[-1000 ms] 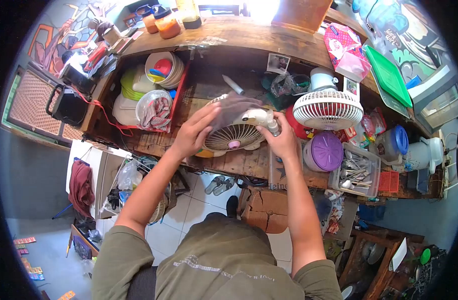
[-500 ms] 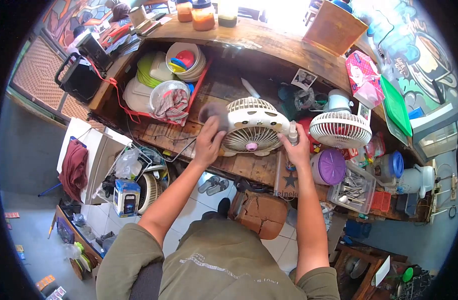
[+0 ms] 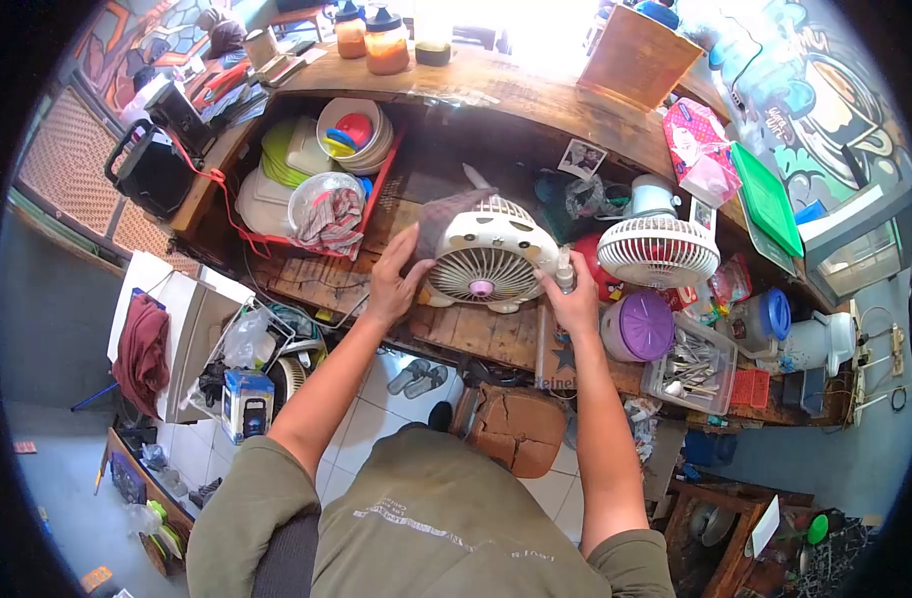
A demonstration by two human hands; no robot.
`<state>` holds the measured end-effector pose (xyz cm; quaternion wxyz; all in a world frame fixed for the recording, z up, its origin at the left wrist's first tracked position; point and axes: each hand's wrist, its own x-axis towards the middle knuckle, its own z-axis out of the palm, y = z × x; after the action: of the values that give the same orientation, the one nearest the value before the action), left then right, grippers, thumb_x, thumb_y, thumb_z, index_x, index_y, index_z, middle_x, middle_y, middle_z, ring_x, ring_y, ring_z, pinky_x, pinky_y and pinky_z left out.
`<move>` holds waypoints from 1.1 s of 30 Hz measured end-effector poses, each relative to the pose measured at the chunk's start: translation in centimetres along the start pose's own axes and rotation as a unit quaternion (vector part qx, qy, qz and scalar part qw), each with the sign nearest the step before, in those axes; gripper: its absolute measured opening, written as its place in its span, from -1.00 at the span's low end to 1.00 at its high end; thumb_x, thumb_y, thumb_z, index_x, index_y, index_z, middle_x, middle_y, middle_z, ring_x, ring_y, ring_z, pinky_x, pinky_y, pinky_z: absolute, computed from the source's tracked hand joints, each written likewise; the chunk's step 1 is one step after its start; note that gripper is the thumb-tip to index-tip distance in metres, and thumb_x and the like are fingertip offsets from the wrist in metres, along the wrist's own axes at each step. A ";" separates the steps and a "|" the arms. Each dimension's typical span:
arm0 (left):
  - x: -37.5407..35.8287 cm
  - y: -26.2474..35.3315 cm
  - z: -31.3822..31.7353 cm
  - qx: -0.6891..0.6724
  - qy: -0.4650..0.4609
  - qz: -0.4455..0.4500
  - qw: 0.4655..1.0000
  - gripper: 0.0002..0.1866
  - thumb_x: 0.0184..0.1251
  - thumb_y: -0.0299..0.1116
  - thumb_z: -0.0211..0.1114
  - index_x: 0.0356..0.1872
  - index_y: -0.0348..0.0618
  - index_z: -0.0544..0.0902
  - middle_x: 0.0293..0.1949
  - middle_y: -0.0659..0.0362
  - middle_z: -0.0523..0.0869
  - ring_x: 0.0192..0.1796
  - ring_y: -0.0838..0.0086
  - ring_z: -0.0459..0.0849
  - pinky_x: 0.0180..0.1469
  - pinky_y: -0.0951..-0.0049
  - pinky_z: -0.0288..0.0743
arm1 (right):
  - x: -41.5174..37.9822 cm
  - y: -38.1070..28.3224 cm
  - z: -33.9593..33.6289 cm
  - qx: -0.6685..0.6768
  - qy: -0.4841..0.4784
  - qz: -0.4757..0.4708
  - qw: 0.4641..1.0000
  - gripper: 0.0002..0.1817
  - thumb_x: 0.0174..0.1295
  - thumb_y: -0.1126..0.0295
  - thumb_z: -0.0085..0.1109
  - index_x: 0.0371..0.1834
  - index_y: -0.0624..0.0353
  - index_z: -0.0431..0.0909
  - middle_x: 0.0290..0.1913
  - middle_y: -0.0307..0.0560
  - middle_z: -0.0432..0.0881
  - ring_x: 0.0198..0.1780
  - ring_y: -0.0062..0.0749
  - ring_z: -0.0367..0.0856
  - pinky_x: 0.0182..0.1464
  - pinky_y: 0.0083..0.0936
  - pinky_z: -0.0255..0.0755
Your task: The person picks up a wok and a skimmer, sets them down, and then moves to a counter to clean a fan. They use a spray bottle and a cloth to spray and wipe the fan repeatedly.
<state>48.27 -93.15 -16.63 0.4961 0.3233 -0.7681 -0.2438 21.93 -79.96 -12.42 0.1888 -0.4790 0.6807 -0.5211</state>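
A white desk fan (image 3: 491,269) with an animal-face front and a pink hub stands on the wooden bench before me. Over its upper left side lies a dark greyish cloth (image 3: 438,221). My left hand (image 3: 388,284) is at the fan's left edge, its fingers and thumb closed around the near part of that cloth. At the fan's right side, my right hand (image 3: 576,299) grips a small spray bottle (image 3: 566,267) with a whitish top. Its thumb touches or nearly touches the fan's rim. Most of the bottle is hidden by the fingers.
A second white fan (image 3: 657,247) stands to the right, behind a purple-lidded tub (image 3: 640,327) and a bin of cutlery (image 3: 690,364). On the left, a red tray (image 3: 384,199) holds bowls and plates. A cracked brown stool (image 3: 511,429) sits below the bench.
The dark cloth has moved from beside the fan onto its upper left side, with my left hand following. My right hand still holds the bottle. The whole view has shifted slightly.
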 end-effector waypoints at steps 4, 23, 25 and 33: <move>4.7 3.7 0.4 0.001 -0.036 0.050 0.998 -0.42 0.11 -0.39 0.47 0.23 -0.19 0.56 0.12 -0.02 0.61 0.15 0.15 0.60 0.20 0.29 0.45 | 0.2 0.1 -0.7 -0.019 -0.005 0.013 1.000 -0.55 0.10 0.30 0.43 0.02 0.20 0.50 -0.13 0.00 0.74 -0.08 -0.34 0.72 -0.06 -0.42 0.50; 7.3 7.5 -3.6 -0.162 0.189 -0.003 0.968 -0.67 0.60 -0.31 -0.03 0.21 -0.31 0.39 0.09 0.14 0.53 0.14 0.45 0.48 0.25 0.45 0.30 | -1.9 -0.7 -1.8 0.296 0.026 0.094 0.950 -0.56 0.30 0.22 0.29 0.12 0.25 0.47 -0.17 -0.09 0.69 -0.37 -0.44 0.65 -0.27 -0.50 0.54; 8.4 9.2 -3.7 -0.264 0.190 -0.013 0.946 -0.63 0.62 -0.29 -0.09 0.29 -0.24 0.25 0.15 0.14 0.45 0.19 0.47 0.42 0.27 0.45 0.26 | -2.8 -0.5 -2.0 0.367 0.003 0.050 0.929 -0.69 0.40 0.25 0.16 0.01 0.27 0.49 -0.26 -0.15 0.67 -0.52 -0.55 0.57 -0.43 -0.58 0.51; 10.1 11.3 -2.4 -0.276 0.142 0.033 0.950 -0.64 0.63 -0.24 -0.13 0.27 -0.22 0.28 0.09 0.16 0.49 0.12 0.50 0.46 0.22 0.46 0.32 | -4.1 -2.8 -1.6 0.439 -0.092 0.119 0.886 -0.60 0.43 0.06 0.08 -0.08 0.26 0.49 -0.25 -0.05 0.70 -0.52 -0.53 0.59 -0.44 -0.55 0.53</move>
<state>44.60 -93.10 -1.75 0.6778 0.1798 -0.6023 -0.3813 23.95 -75.62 -10.28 0.5022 -0.3080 0.4135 -0.6942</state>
